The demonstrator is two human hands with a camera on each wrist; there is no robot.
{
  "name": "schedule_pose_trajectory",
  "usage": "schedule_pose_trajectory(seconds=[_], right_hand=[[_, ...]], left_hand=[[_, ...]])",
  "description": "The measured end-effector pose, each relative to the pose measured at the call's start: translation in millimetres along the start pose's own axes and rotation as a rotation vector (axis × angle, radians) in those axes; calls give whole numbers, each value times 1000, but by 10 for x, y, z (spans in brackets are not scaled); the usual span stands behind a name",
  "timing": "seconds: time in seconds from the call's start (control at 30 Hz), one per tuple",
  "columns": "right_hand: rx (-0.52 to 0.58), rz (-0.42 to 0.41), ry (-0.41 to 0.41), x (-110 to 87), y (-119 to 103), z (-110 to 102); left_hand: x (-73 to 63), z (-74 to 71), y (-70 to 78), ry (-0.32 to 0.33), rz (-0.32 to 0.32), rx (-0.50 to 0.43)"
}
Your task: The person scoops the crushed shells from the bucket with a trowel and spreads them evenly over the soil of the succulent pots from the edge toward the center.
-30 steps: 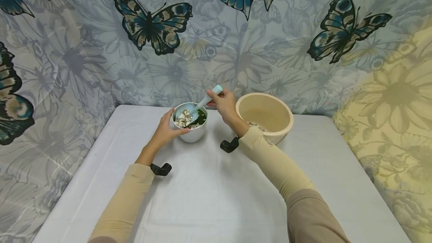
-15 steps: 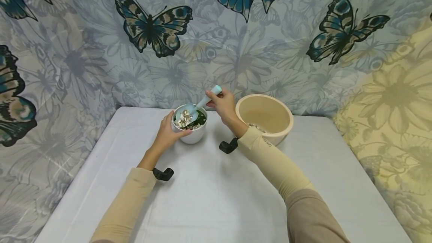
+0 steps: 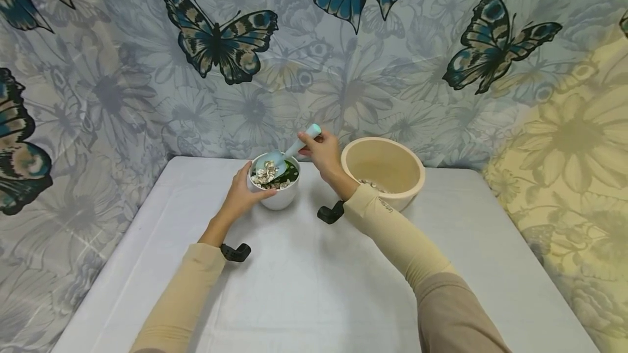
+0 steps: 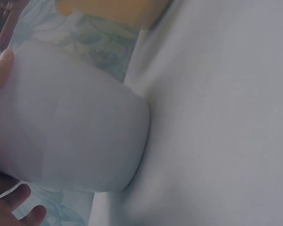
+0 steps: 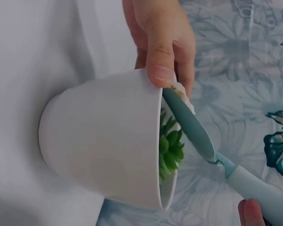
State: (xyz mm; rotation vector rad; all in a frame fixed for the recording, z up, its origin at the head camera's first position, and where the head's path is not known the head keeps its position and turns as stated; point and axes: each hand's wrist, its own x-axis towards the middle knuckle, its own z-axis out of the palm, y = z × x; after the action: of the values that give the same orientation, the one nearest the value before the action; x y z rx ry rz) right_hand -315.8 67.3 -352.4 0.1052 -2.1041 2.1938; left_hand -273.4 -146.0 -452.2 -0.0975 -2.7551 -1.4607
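A white pot (image 3: 277, 200) stands on the table, holding a green succulent (image 5: 170, 149) and pale pebbles. My left hand (image 3: 241, 192) grips the pot from the left, thumb at the near side of the rim and fingers around the far side. My right hand (image 3: 324, 156) pinches the handle of a light-blue trowel (image 3: 308, 136). The trowel slants down to the left, its blade over the pot's opening and loaded with whitish pebbles (image 3: 266, 172). In the right wrist view, the blade's tip lies at the rim beside the left thumb (image 5: 161, 59).
Right of the pot, behind the right forearm, stands a larger cream bowl (image 3: 417, 176) with pebbles at its bottom. A white cloth covers the table (image 3: 304, 287). Butterfly-printed fabric (image 3: 343, 86) hangs close behind the table's back edge.
The left hand shifts slightly along with the view. The trowel blade stays over the pot, its pebbles moved only slightly. Both holds are unchanged.
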Motion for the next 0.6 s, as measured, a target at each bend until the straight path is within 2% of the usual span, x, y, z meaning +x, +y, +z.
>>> schedule_pose_trajectory(seconds=[0.2, 0.47, 0.6], right_hand=[[4, -39, 0, -1, 12, 19], [-27, -46, -28, -11, 22, -3], [-73, -40, -55, -13, 8, -14]], left_hand=[[-13, -6, 34, 23, 13, 15], [47, -51, -5, -50, -20, -11], [57, -43, -30, -50, -29, -16]])
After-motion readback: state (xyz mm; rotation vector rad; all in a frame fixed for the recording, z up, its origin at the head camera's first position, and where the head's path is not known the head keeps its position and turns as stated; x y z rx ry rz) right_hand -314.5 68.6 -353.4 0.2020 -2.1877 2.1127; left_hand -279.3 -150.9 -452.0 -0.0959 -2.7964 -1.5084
